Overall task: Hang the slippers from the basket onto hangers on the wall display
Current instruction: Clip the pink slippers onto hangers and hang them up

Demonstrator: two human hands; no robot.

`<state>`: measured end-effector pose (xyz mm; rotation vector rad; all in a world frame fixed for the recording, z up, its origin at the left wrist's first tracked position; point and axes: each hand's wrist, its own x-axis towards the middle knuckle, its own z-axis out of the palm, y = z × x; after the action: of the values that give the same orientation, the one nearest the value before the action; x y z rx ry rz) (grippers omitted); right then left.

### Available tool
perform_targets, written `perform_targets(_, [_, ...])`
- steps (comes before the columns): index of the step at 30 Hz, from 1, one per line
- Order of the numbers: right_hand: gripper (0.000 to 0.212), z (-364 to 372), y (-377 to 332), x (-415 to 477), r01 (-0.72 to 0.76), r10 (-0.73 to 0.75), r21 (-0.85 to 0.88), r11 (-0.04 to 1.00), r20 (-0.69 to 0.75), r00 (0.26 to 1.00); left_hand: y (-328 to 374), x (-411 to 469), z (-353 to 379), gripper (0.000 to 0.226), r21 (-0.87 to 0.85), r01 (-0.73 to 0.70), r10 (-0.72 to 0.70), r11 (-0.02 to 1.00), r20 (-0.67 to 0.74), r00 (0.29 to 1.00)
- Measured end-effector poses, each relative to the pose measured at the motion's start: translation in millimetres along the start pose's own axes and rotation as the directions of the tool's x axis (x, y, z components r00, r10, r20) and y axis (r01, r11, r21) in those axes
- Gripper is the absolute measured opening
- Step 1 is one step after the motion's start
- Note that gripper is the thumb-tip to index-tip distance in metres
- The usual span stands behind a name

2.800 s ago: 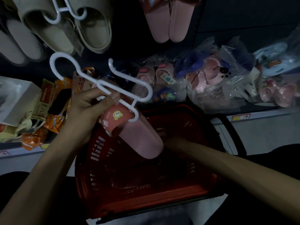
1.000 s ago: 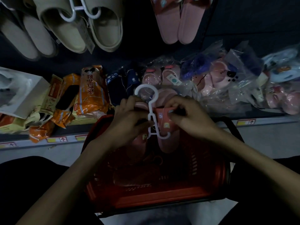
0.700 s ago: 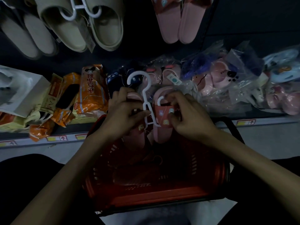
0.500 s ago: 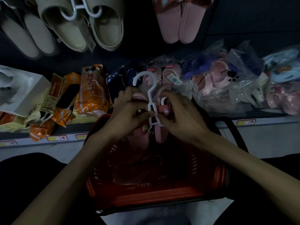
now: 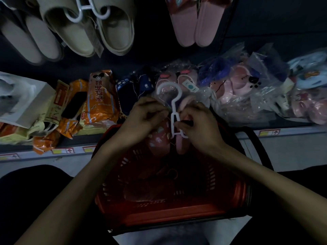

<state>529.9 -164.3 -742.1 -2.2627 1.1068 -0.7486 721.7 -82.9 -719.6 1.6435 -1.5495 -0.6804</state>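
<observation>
I have the white hanger [image 5: 174, 110] upright over the far rim of the red basket [image 5: 169, 216], its hook end pointing toward the shelf [image 5: 292, 133]. My left hand [image 5: 141, 121] is curled round the patterned pink slipper [image 5: 159, 138] on the hanger's left side. My right hand [image 5: 200, 128] pinches the hanger's lower arm, thumb and forefinger closed on it, with the second pink slipper [image 5: 180, 145] just under the fingers.

To do this well, I judge the left hand should steady the stem and the first slipper while the right works the second strap fully over its prong. Both toes should hang down evenly before I let either side go. A strap only half seated would likely slide off on the lift to the wall, so I want to carry the pair by the hook.

My own fingers cover both prongs, so I cannot tell whether the second strap is on. The basket's inside is dim; a dark shape at its bottom may be another slipper. The hung pink pair [image 5: 192, 23] and beige slippers [image 5: 113, 32] are cut off at the top edge, and no free wall peg is in view.
</observation>
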Motion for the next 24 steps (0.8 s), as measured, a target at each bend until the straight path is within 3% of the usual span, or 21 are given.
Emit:
perform_targets(4, [0.021, -6.3, 9.5, 2.1, -0.077, 0.082, 0.091, 0.993, -0.052, 0.995, 3.5, -5.6, -9.3, 0.032, -0.22, -0.008, -0.003, 0.976, -0.05, 0.999])
perform_targets(9, [0.029, -11.3, 14.3, 6.0, -0.122, 0.139, 0.226, 0.967, -0.058, 0.989, -19.6, -6.2, 13.6, 0.115, -0.312, 0.11, -0.135, 0.944, -0.06, 0.989])
perform_targets(12, [0.032, -11.1, 12.8, 6.5, -0.135, 0.155, 0.295, 0.946, -0.044, 0.987, -33.7, -6.8, 38.2, 0.145, -0.256, 0.14, -0.169, 0.956, -0.094, 0.981])
perform_targets(15, [0.029, -7.1, 11.5, 5.7, -0.133, 0.151, 0.261, 0.956, -0.051, 0.987, -42.2, -6.8, 47.9, 0.145, -0.267, 0.168, -0.214, 0.949, -0.153, 0.965])
perform_targets(24, [0.016, -22.8, 8.9, 16.6, -0.243, 0.215, 0.263, 0.934, 0.13, 0.968, -32.1, 0.2, 14.5, 0.112, -0.191, 0.034, -0.05, 0.981, -0.079, 0.996])
